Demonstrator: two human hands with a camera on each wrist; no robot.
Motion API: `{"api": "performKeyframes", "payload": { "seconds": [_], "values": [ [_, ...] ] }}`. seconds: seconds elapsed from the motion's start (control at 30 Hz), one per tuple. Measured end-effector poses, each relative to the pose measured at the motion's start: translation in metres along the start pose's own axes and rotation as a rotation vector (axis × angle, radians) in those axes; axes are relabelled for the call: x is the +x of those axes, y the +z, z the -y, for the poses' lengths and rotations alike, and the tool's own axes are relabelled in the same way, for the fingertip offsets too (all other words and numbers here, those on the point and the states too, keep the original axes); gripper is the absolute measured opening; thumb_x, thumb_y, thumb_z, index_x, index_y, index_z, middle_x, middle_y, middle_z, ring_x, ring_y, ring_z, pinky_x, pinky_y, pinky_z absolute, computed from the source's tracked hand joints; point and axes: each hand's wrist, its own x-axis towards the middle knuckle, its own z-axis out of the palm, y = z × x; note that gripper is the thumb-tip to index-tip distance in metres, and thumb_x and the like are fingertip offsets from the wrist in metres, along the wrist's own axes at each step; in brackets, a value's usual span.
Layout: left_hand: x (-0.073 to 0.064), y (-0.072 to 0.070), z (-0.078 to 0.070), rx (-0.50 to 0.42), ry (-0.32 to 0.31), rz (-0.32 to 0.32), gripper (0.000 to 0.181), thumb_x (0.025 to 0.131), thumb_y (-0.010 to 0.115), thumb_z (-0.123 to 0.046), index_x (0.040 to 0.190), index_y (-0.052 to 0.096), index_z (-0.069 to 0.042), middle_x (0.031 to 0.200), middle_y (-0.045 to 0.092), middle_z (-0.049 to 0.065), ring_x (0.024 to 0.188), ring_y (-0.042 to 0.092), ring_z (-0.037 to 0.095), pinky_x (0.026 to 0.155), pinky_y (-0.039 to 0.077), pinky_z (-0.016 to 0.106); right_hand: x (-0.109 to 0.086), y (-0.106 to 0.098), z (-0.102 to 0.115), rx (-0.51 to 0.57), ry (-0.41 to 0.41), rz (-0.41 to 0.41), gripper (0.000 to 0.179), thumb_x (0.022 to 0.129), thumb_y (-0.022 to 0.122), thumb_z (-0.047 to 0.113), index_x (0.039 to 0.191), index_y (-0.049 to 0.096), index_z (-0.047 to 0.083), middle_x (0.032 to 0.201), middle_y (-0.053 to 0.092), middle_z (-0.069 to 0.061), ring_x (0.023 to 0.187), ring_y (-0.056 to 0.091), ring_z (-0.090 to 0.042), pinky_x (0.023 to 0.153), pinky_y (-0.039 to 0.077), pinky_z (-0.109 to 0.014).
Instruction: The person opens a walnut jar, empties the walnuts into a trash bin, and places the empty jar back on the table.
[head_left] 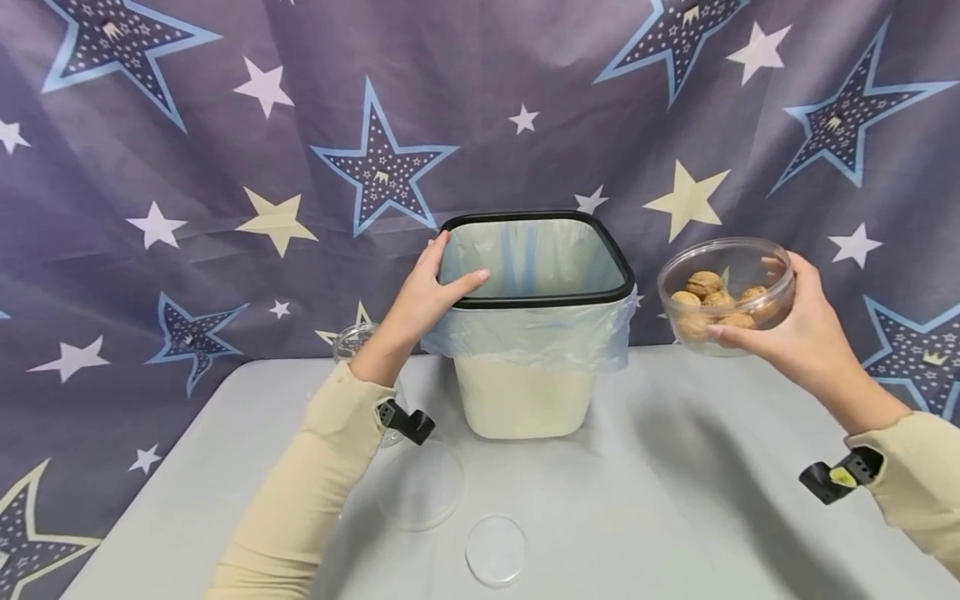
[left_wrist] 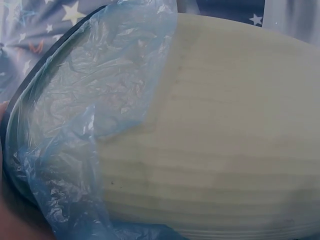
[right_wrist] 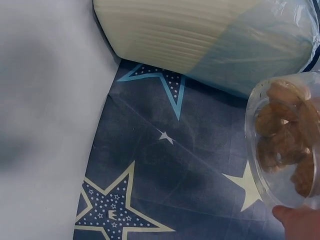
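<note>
1. I have the right hand (head_left: 798, 325) at the right of the frame, clamped on a clear bowl (head_left: 720, 242), thumb low on the near wall, fingers round its right side.
2. The walnuts (head_left: 703, 284) sit inside that bowl, just left of and above the thumb tip.
3. My left hand (head_left: 423, 296) is at centre-left, thumb and fingers spread apart, touching the left side of the bin's black rim (head_left: 525, 302); the thumb reaches over the opening.
4. The bin (head_left: 525, 400) stands mid-frame, its bag (head_left: 525, 335) folded over the outside. Its right rim lies between my bowl and the opening.
5. Lower centre, two clear discs lie on the table (head_left: 637, 533): a larger disc (head_left: 422, 500) and a smaller disc (head_left: 497, 550).
6. My left forearm partly hides a clear jar (head_left: 352, 337) at centre-left.
7. Starry cloth (head_left: 480, 50) fills the upper frame.
</note>
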Motion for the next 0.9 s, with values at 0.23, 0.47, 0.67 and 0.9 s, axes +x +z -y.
{"api": "performKeyframes", "payload": {
  "seconds": [0.23,0.47,0.67,0.9],
  "values": [
    [-0.001,0.000,-0.001,0.020,0.000,0.002,0.089,0.084,0.066,-0.036,0.152,0.011,-0.017,0.159,0.002,0.005,0.144,-0.004,0.013,0.116,0.006,0.040,0.003,0.004,-0.002,0.034,-0.001,-0.012,0.105,0.069,0.084,0.020,0.148,0.015,0.012,0.140,0.034,-0.018,0.099,0.039,-0.012,0.069,0.029,-0.006],
    [-0.004,-0.001,-0.004,0.047,0.002,0.017,0.083,0.086,0.063,-0.029,0.152,0.014,-0.015,0.159,0.002,0.008,0.144,-0.001,0.015,0.116,0.010,0.040,0.009,0.015,-0.005,0.079,0.014,-0.040,0.106,0.070,0.084,0.020,0.149,0.013,0.021,0.142,0.033,-0.018,0.117,0.037,-0.025,0.084,0.031,-0.014],
    [-0.002,-0.001,-0.001,0.063,0.010,0.027,0.083,0.086,0.062,-0.031,0.151,0.015,-0.012,0.158,0.003,0.008,0.145,-0.001,0.016,0.116,0.011,0.041,0.018,0.020,-0.004,0.112,0.018,-0.068,0.105,0.071,0.083,0.019,0.149,0.013,0.021,0.144,0.033,-0.013,0.118,0.035,-0.018,0.087,0.031,-0.016],
    [-0.004,-0.001,-0.001,0.034,-0.003,0.012,0.083,0.087,0.062,-0.032,0.152,0.014,-0.014,0.159,0.002,0.007,0.145,0.000,0.016,0.116,0.011,0.042,0.031,0.026,0.000,0.135,-0.007,-0.090,0.106,0.069,0.084,0.018,0.149,0.014,0.020,0.145,0.033,-0.010,0.115,0.035,-0.017,0.090,0.030,-0.019]
  ]
}}
